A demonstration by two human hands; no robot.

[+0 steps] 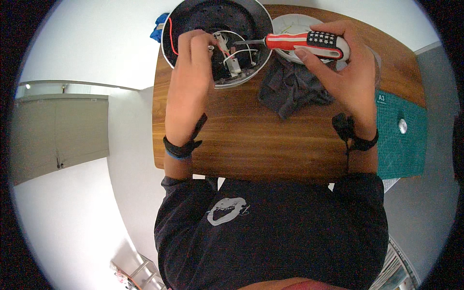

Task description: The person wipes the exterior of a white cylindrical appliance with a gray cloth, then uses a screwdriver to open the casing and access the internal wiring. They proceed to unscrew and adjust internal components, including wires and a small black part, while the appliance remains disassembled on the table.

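Right hand: and the right hand point(353, 67) has a firm wrap on the screwdriver point(290, 42), thumb along the near side of its red, white and black star-patterned handle, fingers curled over the far side.
Screwdriver shaft: running out leftward from those fingers, in over the rim, its tip among the parts just right of the left fingertips; whether it sits on a screw, too small to tell.
Left hand: the left hand point(191, 82) reaches in from the other side, fingers bent down at the wiring; a pinch looks likely, but I cannot tell whether they grip anything.
Round black housing: here's the centrepiece, the round black housing point(227, 12) with its pale rim, lying beneath the left fingers and stretching beyond them, its inside exposed.
Wiring: a white wire point(248, 50) loops to the right of the left fingertips, a red wire point(171, 36) curves down to their left (a bright one, easy to follow).
White fitting: the narrow white fitting point(234, 66) sits inside the housing, just right of the left fingers.
Done so far: the interior is uncovered and the tool is in place among the parts.
Left over: by my reading, the inside work is unfinished, with wires loose-looking and no cover on.
Nearby: grey cloth point(292, 87) below the screwdriver, white dish point(290, 21) beyond it.
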